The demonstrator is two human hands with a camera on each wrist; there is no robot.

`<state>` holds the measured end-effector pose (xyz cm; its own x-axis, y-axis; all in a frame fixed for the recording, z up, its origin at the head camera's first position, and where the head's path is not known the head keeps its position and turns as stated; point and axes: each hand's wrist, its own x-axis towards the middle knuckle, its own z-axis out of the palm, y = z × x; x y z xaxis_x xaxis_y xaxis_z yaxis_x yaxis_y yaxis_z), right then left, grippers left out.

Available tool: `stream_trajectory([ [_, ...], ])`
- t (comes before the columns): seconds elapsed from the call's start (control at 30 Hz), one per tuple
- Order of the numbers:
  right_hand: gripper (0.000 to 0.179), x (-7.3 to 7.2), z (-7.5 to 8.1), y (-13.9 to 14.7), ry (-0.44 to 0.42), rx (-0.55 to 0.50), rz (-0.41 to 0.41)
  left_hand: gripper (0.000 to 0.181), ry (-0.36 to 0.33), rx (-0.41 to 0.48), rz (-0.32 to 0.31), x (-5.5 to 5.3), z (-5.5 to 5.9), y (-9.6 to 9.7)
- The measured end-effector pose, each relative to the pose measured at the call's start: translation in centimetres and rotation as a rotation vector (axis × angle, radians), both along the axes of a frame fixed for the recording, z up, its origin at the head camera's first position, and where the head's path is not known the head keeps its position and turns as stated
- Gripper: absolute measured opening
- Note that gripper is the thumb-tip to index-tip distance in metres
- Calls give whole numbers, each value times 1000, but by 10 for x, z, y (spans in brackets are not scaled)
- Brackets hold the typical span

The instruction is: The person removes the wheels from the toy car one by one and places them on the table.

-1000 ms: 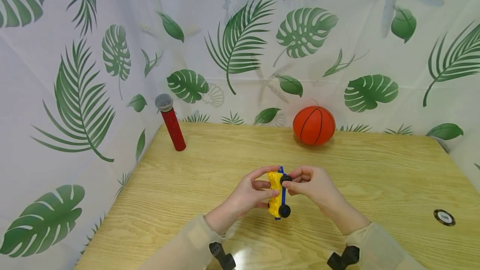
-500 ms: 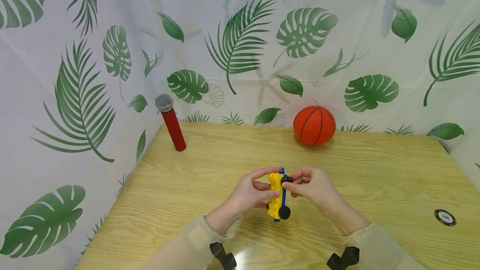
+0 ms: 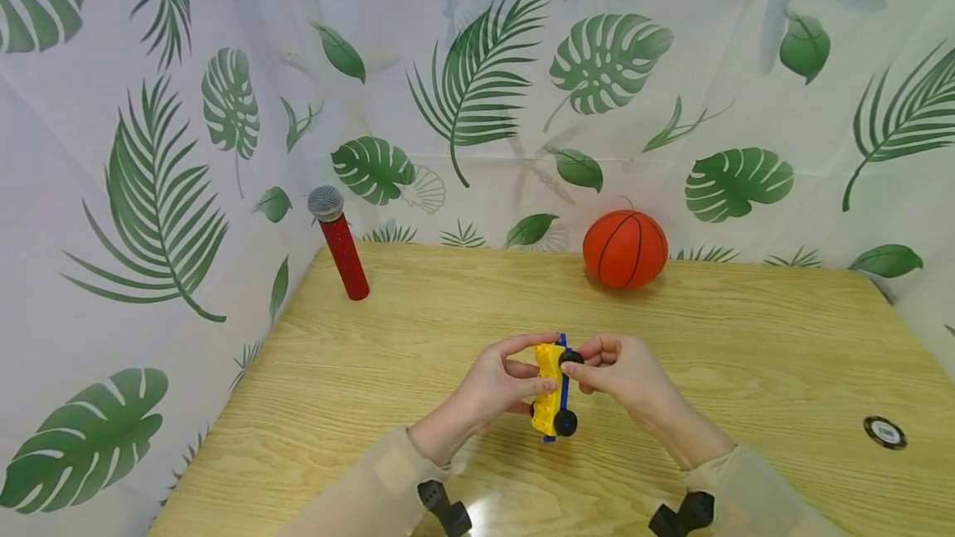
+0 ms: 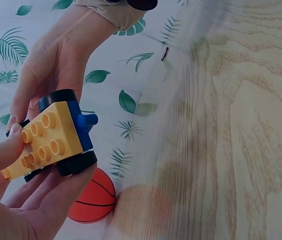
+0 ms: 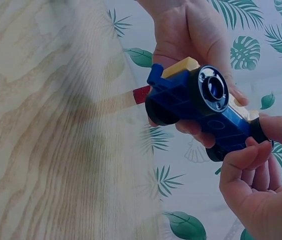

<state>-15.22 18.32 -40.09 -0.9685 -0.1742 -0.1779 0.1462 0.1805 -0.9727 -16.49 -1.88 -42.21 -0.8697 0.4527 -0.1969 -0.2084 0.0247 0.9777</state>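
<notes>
A small toy car [image 3: 548, 388] with a yellow studded top, blue chassis and black wheels is held up on its side over the table. My left hand [image 3: 496, 381] grips its yellow body, thumb on one side and fingers round the other. With thumb and fingertips my right hand [image 3: 622, 367] pinches the far wheel [image 3: 571, 359]. In the left wrist view the yellow studs [image 4: 48, 140] face the camera, with a blue hitch [image 4: 88, 120] at the end. The right wrist view shows the blue underside [image 5: 221, 125] and a wheel with a silver hub [image 5: 213, 87].
On the wooden table [image 3: 418, 313], a red microphone [image 3: 346, 255] with a grey head stands at the back left. An orange basketball [image 3: 625, 249] sits near the back edge. A black-and-white disc [image 3: 884, 432] lies at the right. Leaf-patterned cloth [image 3: 492, 89] hangs behind and at the left.
The toy car has shifted very slightly down and tilted a little since a second ago. Both hands keep the same hold on it.
</notes>
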Motion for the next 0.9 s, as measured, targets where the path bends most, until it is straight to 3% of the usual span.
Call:
stream_trajectory([
  [0.9,13,2,2,0,22,3,25,49,18,-61,32,0,-1,3],
])
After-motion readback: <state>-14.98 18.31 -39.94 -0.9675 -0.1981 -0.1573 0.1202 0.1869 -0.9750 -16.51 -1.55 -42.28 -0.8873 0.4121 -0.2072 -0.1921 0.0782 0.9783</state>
